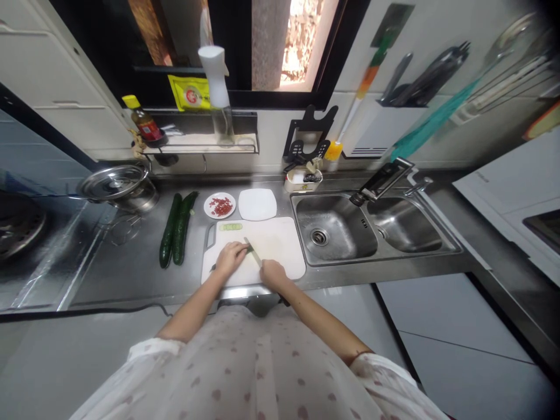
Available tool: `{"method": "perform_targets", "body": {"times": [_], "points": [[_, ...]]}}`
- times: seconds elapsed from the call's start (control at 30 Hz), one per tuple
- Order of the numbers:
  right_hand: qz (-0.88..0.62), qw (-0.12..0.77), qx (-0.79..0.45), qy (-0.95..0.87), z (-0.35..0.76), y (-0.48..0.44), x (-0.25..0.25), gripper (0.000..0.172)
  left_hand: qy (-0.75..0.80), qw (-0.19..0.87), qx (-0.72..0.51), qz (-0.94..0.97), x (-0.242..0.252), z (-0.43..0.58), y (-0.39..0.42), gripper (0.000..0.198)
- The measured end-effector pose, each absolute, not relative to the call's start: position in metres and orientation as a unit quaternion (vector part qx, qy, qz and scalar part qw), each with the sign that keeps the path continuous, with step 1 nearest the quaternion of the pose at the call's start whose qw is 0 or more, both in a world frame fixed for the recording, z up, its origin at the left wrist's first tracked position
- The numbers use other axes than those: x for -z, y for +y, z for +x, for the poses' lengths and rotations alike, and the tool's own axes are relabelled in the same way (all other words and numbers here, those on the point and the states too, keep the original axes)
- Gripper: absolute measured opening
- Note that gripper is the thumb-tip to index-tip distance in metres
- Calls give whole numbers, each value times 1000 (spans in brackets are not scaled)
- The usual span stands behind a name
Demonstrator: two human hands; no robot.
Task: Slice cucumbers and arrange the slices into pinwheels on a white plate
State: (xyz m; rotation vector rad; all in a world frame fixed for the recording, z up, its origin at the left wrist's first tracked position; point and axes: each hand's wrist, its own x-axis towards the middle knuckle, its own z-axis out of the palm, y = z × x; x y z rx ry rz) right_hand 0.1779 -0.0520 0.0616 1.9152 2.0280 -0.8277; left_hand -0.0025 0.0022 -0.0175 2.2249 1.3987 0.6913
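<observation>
On the white cutting board (280,239), my right hand (273,275) is wrapped round the handle of a kitchen knife (254,252), its blade slanting up and left. My left hand (233,258) has its fingertips closed on a small green cucumber piece (249,248) beside the blade; the fingers partly hide it. A short row of pale green cucumber slices (230,227) lies near the board's far left corner. Left of the board rest two whole cucumbers, one (170,233) next to the other (182,230).
Behind the board sit a small plate (207,206) of chopped red bits and a bare white square plate (257,204). A double sink (335,227) with a faucet (380,181) is at right. A lidded steel pot (140,195) stands at left, below a shelf with bottles.
</observation>
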Motion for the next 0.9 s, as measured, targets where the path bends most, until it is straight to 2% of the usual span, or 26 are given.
{"method": "perform_targets", "body": {"times": [0.9], "points": [[667,109,263,688,181,-67,-42,29,503,211,-258,797,18,-2,1,23]]}}
